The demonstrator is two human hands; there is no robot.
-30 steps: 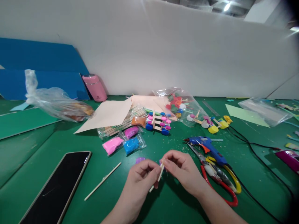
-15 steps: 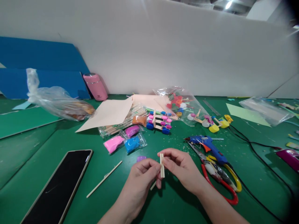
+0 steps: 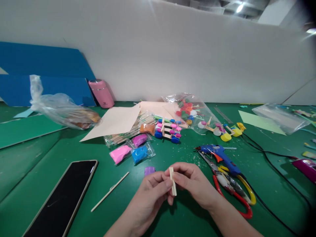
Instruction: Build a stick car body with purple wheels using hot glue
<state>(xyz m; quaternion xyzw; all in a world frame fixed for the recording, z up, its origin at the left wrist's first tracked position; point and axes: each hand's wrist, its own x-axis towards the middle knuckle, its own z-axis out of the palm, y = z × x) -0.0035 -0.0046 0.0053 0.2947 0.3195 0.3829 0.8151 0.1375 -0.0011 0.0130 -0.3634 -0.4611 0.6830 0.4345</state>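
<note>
Both my hands meet low in the middle of the view over the green table (image 3: 44, 158). My left hand (image 3: 150, 194) and my right hand (image 3: 192, 184) pinch short wooden sticks (image 3: 173, 181) between thumbs and fingertips, held almost upright and side by side. A small purple cap (image 3: 149, 170) lies on the table just behind my left fingers. A long thin wooden stick (image 3: 110, 191) lies loose to the left of my left hand.
A black phone (image 3: 61, 197) lies at the front left. Red-handled scissors (image 3: 232, 194) and a blue glue gun (image 3: 218, 154) with its black cord lie right of my hands. Clay packets (image 3: 130, 151), a stick-and-cap model (image 3: 168, 130), bags and a pink bottle (image 3: 101, 93) stand behind.
The sticks went from slanted to nearly upright between my fingertips, and both hands drew slightly closer together and lower. Nothing on the table has moved.
</note>
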